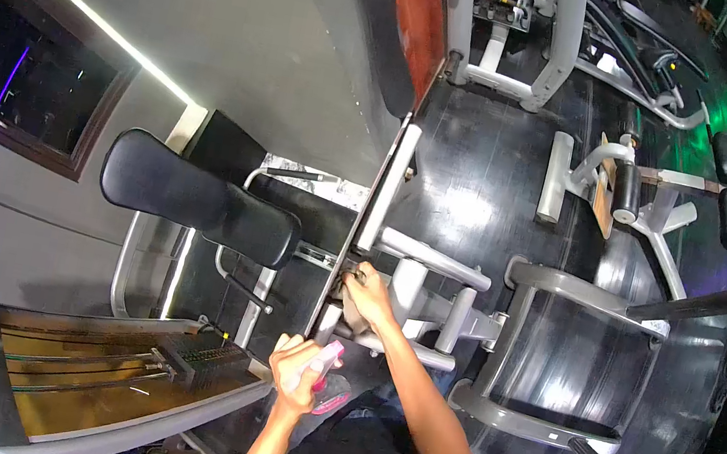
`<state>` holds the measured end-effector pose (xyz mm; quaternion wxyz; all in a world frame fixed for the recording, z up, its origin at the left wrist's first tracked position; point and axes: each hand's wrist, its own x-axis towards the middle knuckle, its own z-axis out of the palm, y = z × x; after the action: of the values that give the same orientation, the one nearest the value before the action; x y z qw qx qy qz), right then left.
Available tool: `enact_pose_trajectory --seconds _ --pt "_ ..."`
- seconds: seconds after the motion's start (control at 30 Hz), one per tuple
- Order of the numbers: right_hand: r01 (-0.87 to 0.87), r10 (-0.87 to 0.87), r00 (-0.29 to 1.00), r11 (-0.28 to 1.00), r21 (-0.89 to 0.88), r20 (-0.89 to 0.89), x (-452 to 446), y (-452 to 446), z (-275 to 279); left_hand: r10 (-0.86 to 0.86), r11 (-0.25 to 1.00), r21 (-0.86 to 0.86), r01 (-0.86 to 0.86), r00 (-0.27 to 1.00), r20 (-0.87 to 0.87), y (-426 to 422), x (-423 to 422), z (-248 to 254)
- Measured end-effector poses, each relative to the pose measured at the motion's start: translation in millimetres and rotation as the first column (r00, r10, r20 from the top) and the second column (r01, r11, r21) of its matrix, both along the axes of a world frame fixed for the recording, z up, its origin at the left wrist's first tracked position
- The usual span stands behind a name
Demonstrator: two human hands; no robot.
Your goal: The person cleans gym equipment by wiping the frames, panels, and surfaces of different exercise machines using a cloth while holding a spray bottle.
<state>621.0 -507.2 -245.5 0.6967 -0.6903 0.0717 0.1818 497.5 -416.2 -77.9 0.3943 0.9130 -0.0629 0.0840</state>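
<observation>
My left hand [296, 373] is closed round the neck of a clear spray bottle [332, 395] with a pink and white trigger head, low in the middle of the head view. Ahead of it and to the right, my right hand [366, 296] holds a greyish cloth [353, 317] against a part of the silver machine frame [405, 295], beside the long thin edge of a mirror or panel. The fingers are bent over the cloth, and part of it is hidden beneath them.
A black padded seat [203, 199] and a weight stack housing [105, 371] marked PLAMAX are at the left. A grey metal frame [509, 340] with black bars stands at the right. Further gym machines [630, 177] are beyond, on the dark floor [480, 170].
</observation>
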Motion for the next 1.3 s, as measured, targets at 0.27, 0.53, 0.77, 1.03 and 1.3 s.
enact_pose_trajectory --seconds 0.27,0.53,0.77,1.03,1.3 --pt "0.137 -0.161 0.959 0.984 -0.115 -0.232 31.9 55.6 -79.5 0.055 0.997 -0.048 -0.055 0.998 0.0 -0.6 -1.6 -4.4" --pt "0.244 -0.18 0.885 0.965 0.1 -0.429 41.9 74.0 -124.6 0.11 0.993 -0.031 -0.11 0.994 0.018 -2.5 -2.5 -6.9" --pt "0.196 -0.216 0.847 0.976 -0.092 -0.485 37.1 58.9 -58.0 0.156 0.986 -0.064 -0.154 0.988 0.016 -2.3 -3.8 -7.3" --pt "0.162 -0.151 0.886 0.987 -0.013 -0.439 19.4 37.6 -32.9 0.196 0.978 -0.074 -0.195 0.98 0.017 -4.5 -3.2 -4.7" --pt "-0.094 0.083 0.933 0.995 -0.015 -0.35 12.0 8.5 -1.0 0.218 0.973 -0.092 -0.212 0.974 0.061 -8.0 0.5 -4.4"
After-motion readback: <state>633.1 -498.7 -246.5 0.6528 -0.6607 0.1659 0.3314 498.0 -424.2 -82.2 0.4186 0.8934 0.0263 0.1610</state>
